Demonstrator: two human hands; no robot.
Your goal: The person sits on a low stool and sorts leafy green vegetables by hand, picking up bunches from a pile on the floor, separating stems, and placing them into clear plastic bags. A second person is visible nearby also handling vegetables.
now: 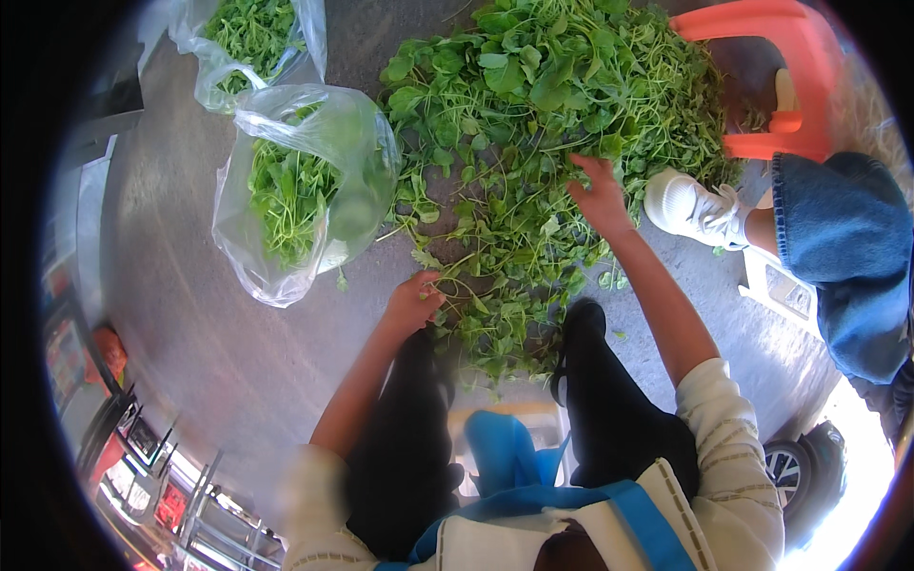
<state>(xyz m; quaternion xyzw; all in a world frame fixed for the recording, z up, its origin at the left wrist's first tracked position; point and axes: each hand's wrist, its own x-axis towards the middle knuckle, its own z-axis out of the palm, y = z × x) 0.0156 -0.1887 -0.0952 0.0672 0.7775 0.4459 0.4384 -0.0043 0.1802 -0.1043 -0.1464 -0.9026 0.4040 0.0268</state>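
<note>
Leafy green stems (514, 250) lie loose on the grey floor before me, between my feet and a taller heap of greens (543, 71). My left hand (414, 303) is at the near left edge of the loose stems, fingers curled around a thin green sprig (457, 285). Over the right side of the greens, my right hand (602, 196) reaches with thumb and fingers apart, and nothing shows between them. Left of the pile stands a clear plastic bag (364, 207), its mouth gaping, with greens (289, 200) inside.
Behind that bag sits another clear bag (307, 43) with greens. At right are a red plastic stool (792, 43), a white stool (778, 285) and another person's leg in denim (842, 264) with a white shoe (689, 203) against the heap. A car wheel (785, 471) shows lower right.
</note>
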